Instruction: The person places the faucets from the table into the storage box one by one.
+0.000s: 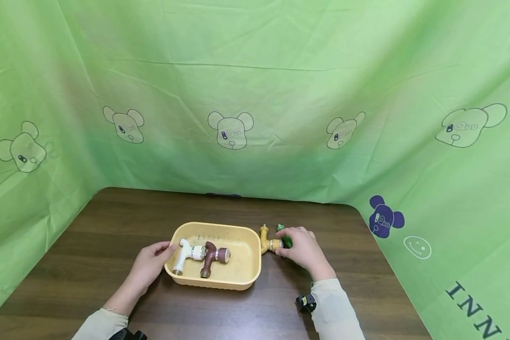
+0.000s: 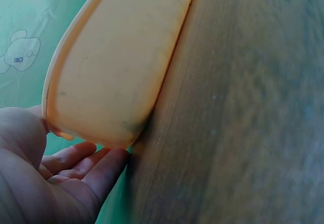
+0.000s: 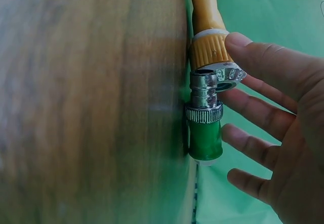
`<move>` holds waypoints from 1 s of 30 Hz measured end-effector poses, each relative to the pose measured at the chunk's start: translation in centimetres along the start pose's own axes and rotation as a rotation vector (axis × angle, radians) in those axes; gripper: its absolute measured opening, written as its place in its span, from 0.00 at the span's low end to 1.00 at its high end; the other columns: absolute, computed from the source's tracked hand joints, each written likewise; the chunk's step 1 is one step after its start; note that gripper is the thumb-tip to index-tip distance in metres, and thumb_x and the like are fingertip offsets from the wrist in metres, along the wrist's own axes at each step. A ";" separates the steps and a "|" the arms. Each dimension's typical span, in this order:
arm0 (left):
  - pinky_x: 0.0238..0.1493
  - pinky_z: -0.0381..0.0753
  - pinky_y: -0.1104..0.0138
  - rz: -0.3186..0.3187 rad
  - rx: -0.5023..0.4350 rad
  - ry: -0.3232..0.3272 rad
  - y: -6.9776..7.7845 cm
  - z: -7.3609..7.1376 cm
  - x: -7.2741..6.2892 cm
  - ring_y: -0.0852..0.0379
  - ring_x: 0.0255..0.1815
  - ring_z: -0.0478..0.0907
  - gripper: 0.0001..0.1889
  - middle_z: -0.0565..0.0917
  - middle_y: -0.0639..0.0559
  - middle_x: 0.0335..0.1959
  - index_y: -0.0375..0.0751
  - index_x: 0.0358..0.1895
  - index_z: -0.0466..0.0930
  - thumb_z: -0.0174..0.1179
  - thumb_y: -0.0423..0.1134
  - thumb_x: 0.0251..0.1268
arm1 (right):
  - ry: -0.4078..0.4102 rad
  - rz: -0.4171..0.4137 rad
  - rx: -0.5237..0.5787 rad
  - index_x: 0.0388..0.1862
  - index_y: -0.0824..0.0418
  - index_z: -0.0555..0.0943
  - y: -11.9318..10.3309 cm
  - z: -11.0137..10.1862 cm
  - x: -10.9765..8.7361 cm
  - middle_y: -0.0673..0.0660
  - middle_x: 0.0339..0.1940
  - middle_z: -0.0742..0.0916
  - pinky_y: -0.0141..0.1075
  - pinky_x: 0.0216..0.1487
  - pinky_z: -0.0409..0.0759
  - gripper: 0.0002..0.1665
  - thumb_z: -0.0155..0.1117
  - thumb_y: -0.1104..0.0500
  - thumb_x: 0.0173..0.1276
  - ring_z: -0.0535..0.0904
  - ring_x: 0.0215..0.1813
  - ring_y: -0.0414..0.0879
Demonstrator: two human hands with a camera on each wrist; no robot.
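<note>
Lying beside right hand [image 1: 302,248], well apart from left hand [image 1: 149,264]: green tap [image 3: 205,140]

Head: looked forward and down over your table [image 1: 131,212].
Left wrist: faced your tub [image 2: 111,67] closely, shared with head.
Right wrist: faced your green fitting [image 3: 205,140] closely.

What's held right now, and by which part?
The left hand holds the yellow tub by its left end, thumb at the rim. The right hand, fingers spread, is by the green tap and yellow tap; no clear grip.
</note>
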State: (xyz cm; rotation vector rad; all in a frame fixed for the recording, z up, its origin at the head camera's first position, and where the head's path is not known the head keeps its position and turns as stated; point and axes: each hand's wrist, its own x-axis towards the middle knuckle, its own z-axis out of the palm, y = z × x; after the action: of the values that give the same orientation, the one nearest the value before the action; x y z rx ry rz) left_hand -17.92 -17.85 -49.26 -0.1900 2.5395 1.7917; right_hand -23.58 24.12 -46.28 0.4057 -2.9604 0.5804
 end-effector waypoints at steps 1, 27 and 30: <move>0.46 0.78 0.76 -0.002 0.004 0.002 0.0 0.0 0.0 0.52 0.56 0.80 0.28 0.84 0.35 0.58 0.27 0.64 0.77 0.61 0.50 0.76 | 0.000 0.000 0.000 0.53 0.48 0.87 0.0 0.0 0.0 0.53 0.56 0.88 0.55 0.65 0.68 0.25 0.82 0.48 0.55 0.77 0.62 0.55; 0.45 0.79 0.75 0.002 0.005 0.000 -0.1 0.0 0.1 0.55 0.54 0.80 0.28 0.85 0.36 0.57 0.27 0.64 0.78 0.61 0.50 0.76 | -0.074 0.115 0.057 0.55 0.45 0.86 -0.1 0.5 0.0 0.51 0.53 0.88 0.59 0.68 0.62 0.25 0.81 0.50 0.58 0.73 0.63 0.56; 0.44 0.79 0.75 0.003 0.004 -0.004 -0.1 0.0 0.1 0.55 0.54 0.80 0.29 0.84 0.36 0.57 0.27 0.64 0.77 0.61 0.51 0.76 | -0.071 0.118 0.062 0.54 0.45 0.87 -0.2 0.5 0.0 0.50 0.52 0.88 0.58 0.69 0.60 0.23 0.81 0.51 0.59 0.73 0.63 0.55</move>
State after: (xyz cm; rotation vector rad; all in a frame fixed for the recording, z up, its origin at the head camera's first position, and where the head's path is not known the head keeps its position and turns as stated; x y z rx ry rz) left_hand -18.01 -17.87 -49.39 -0.1829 2.5417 1.7861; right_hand -23.53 23.74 -46.71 0.2636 -3.0573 0.6851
